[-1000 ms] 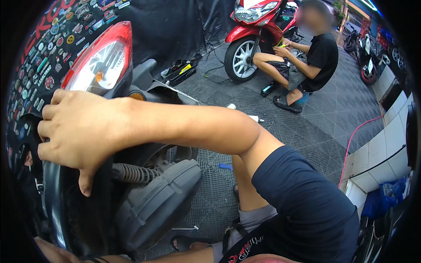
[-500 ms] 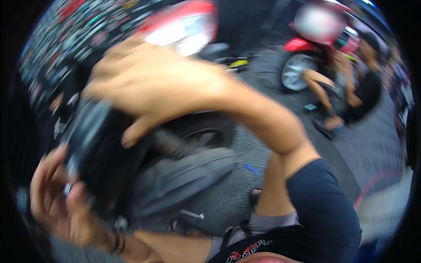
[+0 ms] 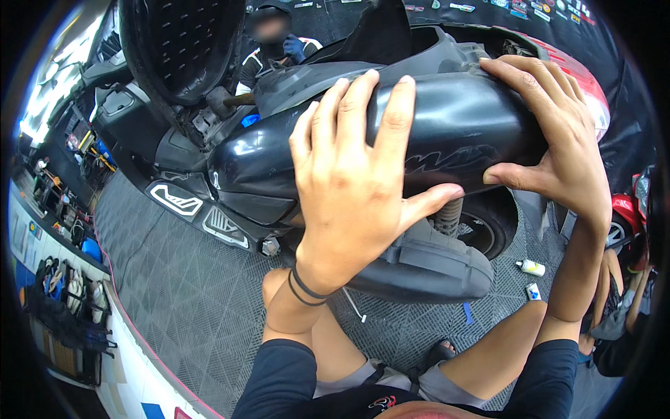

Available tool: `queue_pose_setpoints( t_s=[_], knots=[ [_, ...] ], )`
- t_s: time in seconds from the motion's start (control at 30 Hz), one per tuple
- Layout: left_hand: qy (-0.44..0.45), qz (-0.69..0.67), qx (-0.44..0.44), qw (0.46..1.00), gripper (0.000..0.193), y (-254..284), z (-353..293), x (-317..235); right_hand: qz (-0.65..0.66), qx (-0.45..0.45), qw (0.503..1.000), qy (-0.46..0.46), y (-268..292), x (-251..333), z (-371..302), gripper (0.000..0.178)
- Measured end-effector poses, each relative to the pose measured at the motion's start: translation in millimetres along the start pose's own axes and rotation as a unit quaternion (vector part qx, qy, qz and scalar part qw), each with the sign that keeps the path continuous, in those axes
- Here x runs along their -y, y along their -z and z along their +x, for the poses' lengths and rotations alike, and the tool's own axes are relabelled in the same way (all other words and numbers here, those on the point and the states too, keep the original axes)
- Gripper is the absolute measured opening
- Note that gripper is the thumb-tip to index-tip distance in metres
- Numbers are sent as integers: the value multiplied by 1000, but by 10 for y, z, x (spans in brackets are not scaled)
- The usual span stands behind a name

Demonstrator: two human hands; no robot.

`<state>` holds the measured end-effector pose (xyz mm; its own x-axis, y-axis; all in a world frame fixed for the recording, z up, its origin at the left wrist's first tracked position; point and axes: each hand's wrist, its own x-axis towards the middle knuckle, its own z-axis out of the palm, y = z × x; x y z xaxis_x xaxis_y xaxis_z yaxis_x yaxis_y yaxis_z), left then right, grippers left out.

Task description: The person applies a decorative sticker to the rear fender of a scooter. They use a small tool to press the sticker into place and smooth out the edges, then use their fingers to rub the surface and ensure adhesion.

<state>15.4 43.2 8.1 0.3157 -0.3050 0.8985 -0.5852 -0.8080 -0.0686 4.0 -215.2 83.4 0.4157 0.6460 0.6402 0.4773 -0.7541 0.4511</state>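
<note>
A glossy black side panel (image 3: 258, 148) runs along the flank of a scooter in front of me. My left hand (image 3: 354, 174) lies over its middle, fingers spread and pointing toward the panel's upper edge, thumb out to the right. At the rear end of the panel is my right hand (image 3: 562, 129), its fingers over the upper edge and its thumb near the lower edge. No loose thing shows in either hand. Below the panel are the exhaust muffler (image 3: 447, 269), a shock absorber spring (image 3: 447, 218) and part of the rear wheel (image 3: 488, 227).
The scooter's seat (image 3: 185, 45) is raised at the upper left. Beyond the scooter sits a gloved person (image 3: 276, 49). A small bottle (image 3: 532, 267) and a blue strip (image 3: 467, 313) lie on the ribbed floor mat (image 3: 181, 279). Another person and a red scooter (image 3: 631, 209) are at right.
The view has swung leftward along the scooter. My right hand has gone from reaching across to the rear end of the panel. My left hand, raised and curled before, now lies spread on the panel.
</note>
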Motion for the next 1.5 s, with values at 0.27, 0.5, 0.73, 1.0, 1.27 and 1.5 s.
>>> queue_pose_setpoints(
  t_s=[0.27,0.5,0.73,1.0,1.27,1.5],
  knots=[
    [3,-11,7,1000,102,9,14,12,-11,-21,1000,-14,-49,36,20,106],
    [1,35,7,999,106,4,35,12,24,23,999,8,121,16,50,97],
    [-8,35,-3,999,106,-29,53,-9,8,-51,999,-3,-70,58,33,88],
    [-7,33,-8,999,106,-34,45,-10,6,-37,999,-4,-40,43,21,88],
    [5,18,-1,1000,93,21,64,56,27,-36,999,-1,-28,10,37,81],
    [46,-25,-89,995,55,-51,51,267,-16,-24,996,-87,-56,195,100,58]
  ],
)
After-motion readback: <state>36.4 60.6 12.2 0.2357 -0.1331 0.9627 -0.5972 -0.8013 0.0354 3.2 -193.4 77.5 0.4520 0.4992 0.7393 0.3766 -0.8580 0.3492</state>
